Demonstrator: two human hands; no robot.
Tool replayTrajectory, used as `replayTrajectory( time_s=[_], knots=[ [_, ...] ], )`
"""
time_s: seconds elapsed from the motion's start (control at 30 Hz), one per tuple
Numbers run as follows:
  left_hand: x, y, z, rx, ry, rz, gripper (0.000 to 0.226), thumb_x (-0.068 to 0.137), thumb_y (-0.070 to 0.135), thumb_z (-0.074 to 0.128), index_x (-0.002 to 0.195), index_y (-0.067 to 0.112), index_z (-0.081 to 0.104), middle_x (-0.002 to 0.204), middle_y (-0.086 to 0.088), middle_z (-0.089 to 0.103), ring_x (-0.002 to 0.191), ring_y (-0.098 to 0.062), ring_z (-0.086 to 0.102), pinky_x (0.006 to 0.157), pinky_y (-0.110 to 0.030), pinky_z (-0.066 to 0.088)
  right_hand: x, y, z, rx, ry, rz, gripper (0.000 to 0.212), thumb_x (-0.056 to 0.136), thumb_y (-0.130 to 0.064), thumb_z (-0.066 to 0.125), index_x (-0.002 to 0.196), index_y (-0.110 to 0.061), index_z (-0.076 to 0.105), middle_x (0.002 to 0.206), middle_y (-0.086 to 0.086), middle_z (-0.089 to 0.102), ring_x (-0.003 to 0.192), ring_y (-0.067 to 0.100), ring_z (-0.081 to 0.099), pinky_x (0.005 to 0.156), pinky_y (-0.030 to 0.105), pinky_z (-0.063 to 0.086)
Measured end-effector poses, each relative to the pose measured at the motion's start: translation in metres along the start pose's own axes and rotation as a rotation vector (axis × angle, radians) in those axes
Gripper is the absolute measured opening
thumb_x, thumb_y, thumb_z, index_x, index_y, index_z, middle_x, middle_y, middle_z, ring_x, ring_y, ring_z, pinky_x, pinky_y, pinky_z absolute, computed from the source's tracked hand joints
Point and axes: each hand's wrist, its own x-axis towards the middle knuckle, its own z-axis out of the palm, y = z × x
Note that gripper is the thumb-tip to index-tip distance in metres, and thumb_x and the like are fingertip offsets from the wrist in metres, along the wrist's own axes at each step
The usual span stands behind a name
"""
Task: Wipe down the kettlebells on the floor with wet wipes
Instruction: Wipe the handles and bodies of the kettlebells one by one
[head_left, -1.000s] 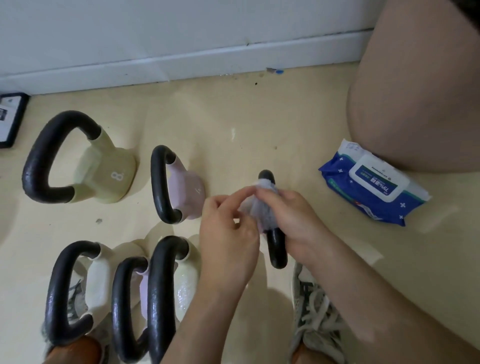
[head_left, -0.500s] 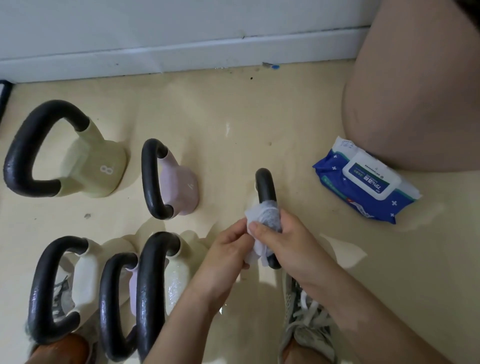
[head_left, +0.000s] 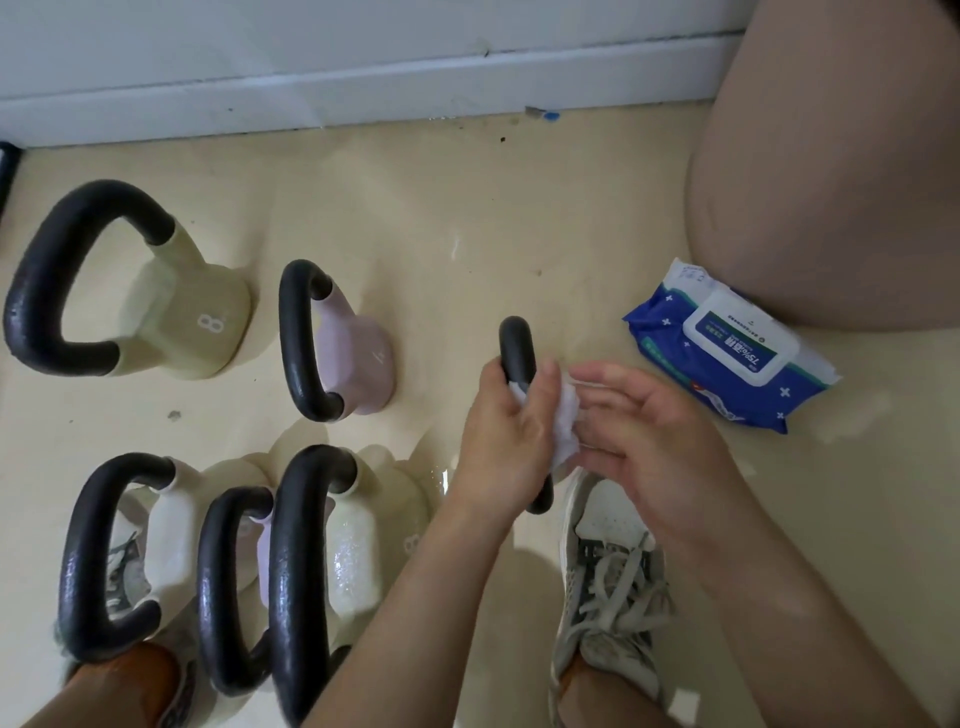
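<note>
Head view: the wet wipe (head_left: 567, 415) has passed from right hand to left. The left hand (head_left: 506, 436) now curls round the black kettlebell handle (head_left: 516, 345), thumb pinning the wipe against it, while the right hand (head_left: 644, 436) hangs slack, fingertips at the wipe's edge. The handle's top pokes out above the left fingers — wiping it looks unfinished.

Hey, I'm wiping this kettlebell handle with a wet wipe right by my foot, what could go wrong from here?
1. The left hand grips the kettlebell handle with the wet wipe against it; a damp grip may slip, and the shoe sits right beside it.
2. The floor shows shiny wet spots near the cream kettlebell, so a foot could slide there.
</note>
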Motion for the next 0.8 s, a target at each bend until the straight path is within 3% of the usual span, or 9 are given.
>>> replayTrajectory(
  time_s=[0.1,0.2,0.33,0.47,0.6,0.7,0.8],
  knots=[
    [-0.020,-0.015,0.006,0.013,0.037,0.111,0.028,0.095,0.044,0.048,0.116,0.025,0.049,0.074,0.011,0.060,0.065,-0.005,0.059,0.056,-0.026,0.048,0.000,0.019,-0.001,0.000,0.071,0.016,0.022,0.091,-0.003,0.059,0.113,-0.007,0.057,0.098,0.008,0.075,0.091,0.022,0.072,0.074,0.031,0.059],
    [-0.041,-0.028,0.002,-0.017,0.030,0.143,0.032,0.093,0.042,0.052,0.121,0.026,0.051,0.086,0.019,0.064,0.078,0.000,0.062,0.067,-0.019,0.050,-0.006,0.037,-0.005,-0.097,0.055,0.019,0.020,0.085,-0.006,0.067,0.105,-0.007,0.063,0.094,0.010,0.075,0.092,0.027,0.071,0.084,0.035,0.057],
    [-0.059,-0.038,-0.016,-0.192,-0.076,0.018,0.032,0.088,0.021,0.067,0.119,0.024,0.062,0.105,0.006,0.072,0.097,-0.008,0.067,0.082,-0.020,0.051,-0.012,0.051,-0.015,-0.218,-0.026,0.039,0.016,0.084,-0.013,0.069,0.099,-0.018,0.072,0.092,0.003,0.075,0.092,0.018,0.069,0.084,0.031,0.053],
    [-0.061,-0.056,-0.026,-0.287,0.051,-0.086,0.033,0.079,0.011,0.070,0.112,0.005,0.070,0.100,-0.007,0.075,0.093,-0.013,0.069,0.079,-0.020,0.052,-0.008,0.064,-0.009,-0.415,0.013,-0.079,0.017,0.091,-0.009,0.062,0.100,-0.016,0.075,0.099,-0.004,0.072,0.090,0.000,0.065,0.077,0.012,0.048],
    [-0.057,-0.068,-0.016,-0.332,0.121,-0.166,0.019,0.087,0.003,0.062,0.097,0.010,0.077,0.096,-0.010,0.076,0.090,-0.016,0.068,0.085,-0.030,0.052,-0.001,0.074,0.000,-0.703,0.013,-0.285,0.034,0.090,0.008,0.051,0.106,-0.012,0.073,0.117,-0.008,0.064,0.099,-0.004,0.058,0.084,0.002,0.039],
    [-0.047,-0.071,-0.008,-0.233,0.216,-0.152,0.033,0.087,-0.007,0.060,0.084,0.021,0.078,0.083,-0.003,0.076,0.074,-0.009,0.064,0.071,-0.025,0.050,0.001,0.078,-0.001,-0.983,0.005,-0.396,0.043,0.085,0.008,0.053,0.112,-0.021,0.071,0.119,-0.012,0.062,0.103,0.001,0.052,0.088,-0.003,0.030],
    [-0.041,-0.061,-0.005,-0.111,0.248,-0.093,0.031,0.085,-0.007,0.062,0.077,0.020,0.075,0.065,0.007,0.069,0.059,-0.001,0.055,0.059,-0.019,0.045,-0.008,0.076,-0.001,-0.884,-0.027,-0.358,0.043,0.092,0.003,0.050,0.116,-0.028,0.068,0.110,-0.014,0.067,0.104,0.003,0.059,0.088,0.008,0.039]
  ],
)
